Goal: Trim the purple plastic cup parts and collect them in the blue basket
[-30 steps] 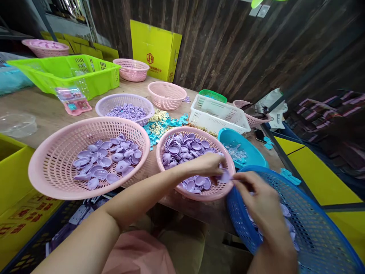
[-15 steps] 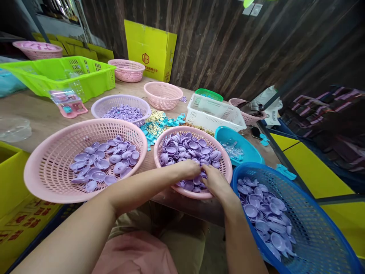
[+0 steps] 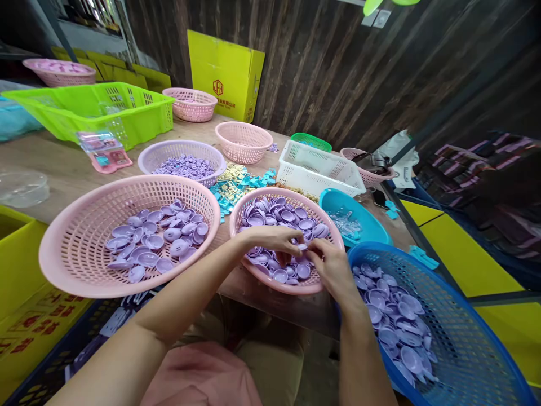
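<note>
Over the middle pink basket (image 3: 281, 288), my left hand (image 3: 276, 239) and my right hand (image 3: 332, 265) come together, fingertips almost meeting. Both hands are closed in a pinch on a small purple plastic piece (image 3: 301, 247); its exact shape is partly covered by the fingers. Beneath them lies a heap of small purple plastic dish-shaped pieces (image 3: 288, 216). The larger pink basket (image 3: 76, 248) on the left holds similar rounded purple pieces (image 3: 147, 259). On my right, a blue basket (image 3: 473, 332) contains purple pan-shaped pieces (image 3: 409, 338), some with short handles.
Behind the middle basket lie loose turquoise and cream parts (image 3: 236, 186). A lilac basket (image 3: 146, 162), a white crate (image 3: 313, 177) and a turquoise tray (image 3: 367, 223) stand around them. Farther back are a lime crate (image 3: 147, 115) and a yellow carton (image 3: 220, 67).
My hands have shifted slightly and drawn apart at the fingertips, so the small purple piece between them now shows. The camera view has moved a little.
</note>
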A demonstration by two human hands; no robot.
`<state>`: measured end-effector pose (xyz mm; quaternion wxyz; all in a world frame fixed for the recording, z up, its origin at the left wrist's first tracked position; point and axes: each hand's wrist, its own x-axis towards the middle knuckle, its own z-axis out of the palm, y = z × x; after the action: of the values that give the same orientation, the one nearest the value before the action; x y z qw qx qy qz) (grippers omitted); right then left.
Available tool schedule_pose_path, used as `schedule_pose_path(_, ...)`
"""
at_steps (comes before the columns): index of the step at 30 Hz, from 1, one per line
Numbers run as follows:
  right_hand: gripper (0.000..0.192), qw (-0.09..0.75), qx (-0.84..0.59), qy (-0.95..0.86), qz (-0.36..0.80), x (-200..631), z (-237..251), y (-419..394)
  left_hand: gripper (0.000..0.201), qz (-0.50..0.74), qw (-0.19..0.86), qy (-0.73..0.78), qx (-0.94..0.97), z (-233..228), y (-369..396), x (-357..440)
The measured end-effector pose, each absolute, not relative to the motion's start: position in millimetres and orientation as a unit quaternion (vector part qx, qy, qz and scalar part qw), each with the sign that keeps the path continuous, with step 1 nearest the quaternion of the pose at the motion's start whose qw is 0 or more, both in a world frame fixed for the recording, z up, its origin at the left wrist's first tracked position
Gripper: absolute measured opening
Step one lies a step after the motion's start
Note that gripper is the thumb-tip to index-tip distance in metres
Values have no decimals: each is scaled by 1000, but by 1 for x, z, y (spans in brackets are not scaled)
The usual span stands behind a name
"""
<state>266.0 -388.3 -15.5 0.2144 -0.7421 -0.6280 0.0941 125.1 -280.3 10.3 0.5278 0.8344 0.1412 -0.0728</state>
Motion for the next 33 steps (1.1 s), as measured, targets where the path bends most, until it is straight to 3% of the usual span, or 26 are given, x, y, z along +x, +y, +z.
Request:
schedule_pose_path(3, 13, 464, -662, -563, 169, 263, -17, -403, 19, -16, 670, 132, 730, 10, -286, 112)
schedule_pose_path(6, 21, 599, -601, -444, 288, 258, -24, -408, 15, 34, 699, 160, 696, 4, -293, 114)
schedule_pose_path(10, 36, 654, -577, -331, 361, 260, -23, -411, 12, 34, 708, 147, 690, -1, -305, 135)
schedule_pose_path(12, 37, 664, -605, -310, 313, 269, -14, -420, 12, 47, 693, 146, 704, 5, -315, 153)
schedule_pose_path(14, 33, 666, -663, -290, 184, 286, -2, -435, 19, 61, 669, 127, 730, 17, -325, 173)
schedule_pose_path(16, 24, 615, -748, -249, -6, 307, 10, -454, 34, 56, 627, 69, 774, 32, -334, 192)
schedule_pose_path(18, 16, 481, -834, -205, -178, 328, 20, -474, 49, 56, 538, 23, 841, 46, -336, 202)
schedule_pose_path(21, 27, 318, -879, -200, -294, 342, 25, -496, 44, 68, 331, 57, 940, 51, -325, 193)
schedule_pose_path(24, 33, 314, -864, -279, -279, 328, 19, -493, 28, 8, 182, 142, 973, 34, -304, 163)
schedule_pose_path(27, 28, 304, -829, -440, -166, 300, 6, -464, 22, -116, 130, 176, 969, 10, -292, 135)
schedule_pose_path(33, 29, -39, -808, -588, -27, 276, -16, -390, 26, -197, 144, 172, 954, -10, -300, 119)
